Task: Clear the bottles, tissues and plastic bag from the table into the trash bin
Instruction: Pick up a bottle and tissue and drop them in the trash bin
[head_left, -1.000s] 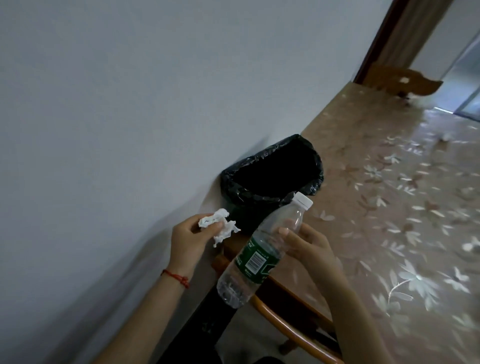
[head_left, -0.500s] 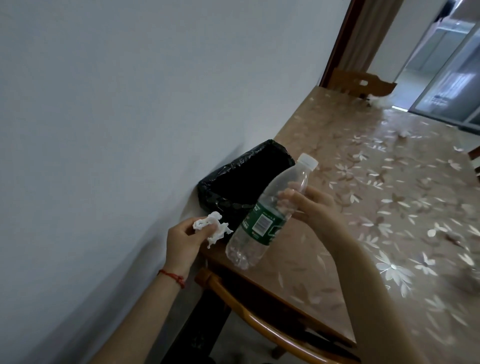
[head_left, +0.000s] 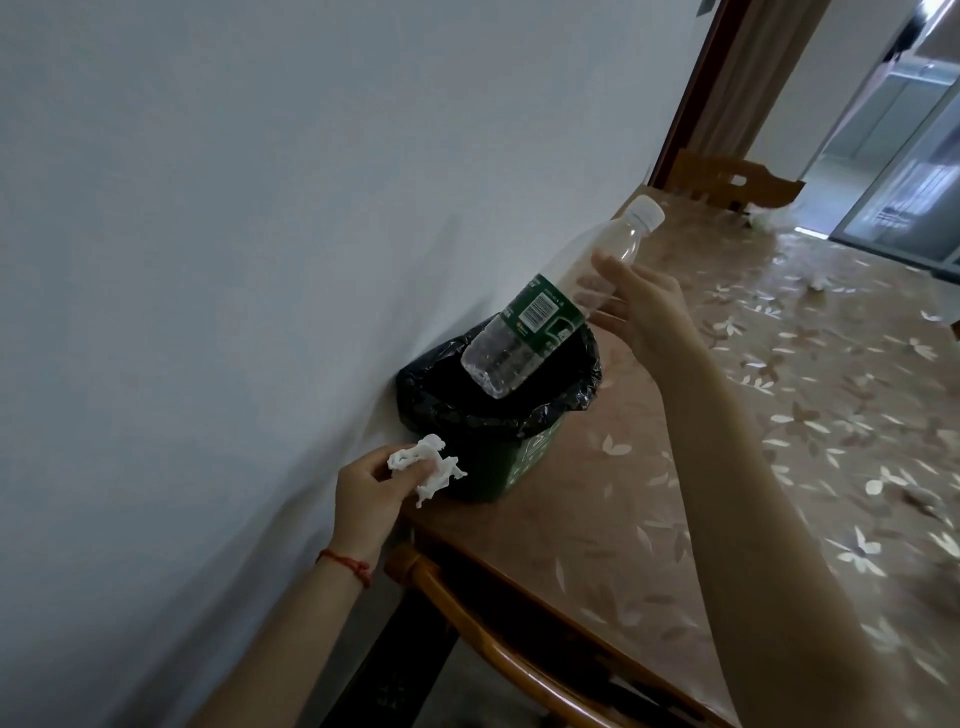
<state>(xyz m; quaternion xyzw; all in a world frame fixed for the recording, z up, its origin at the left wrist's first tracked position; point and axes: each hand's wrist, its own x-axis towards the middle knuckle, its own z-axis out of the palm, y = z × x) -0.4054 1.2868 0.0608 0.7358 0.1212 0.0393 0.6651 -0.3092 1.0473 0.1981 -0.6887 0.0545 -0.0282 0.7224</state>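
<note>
Right grip (head_left: 641, 306) clamps the bottle (head_left: 550, 312) neck-up, base tilted over the bin (head_left: 498, 415); left grip (head_left: 371, 488), beside it, pinches a tissue (head_left: 428, 462).

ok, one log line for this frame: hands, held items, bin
right hand: holds bottle, base tilted over trash bin | left hand: holds tissue beside bin | nothing released

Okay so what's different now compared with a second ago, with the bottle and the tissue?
The right hand has carried the bottle forward from above the table edge; its base now hangs over the open trash bin, cap tilted up and away. The left hand has moved up beside the bin. Unchanged: both grips hold, the crumpled tissue is still pinched, and nothing has been dropped.
</note>
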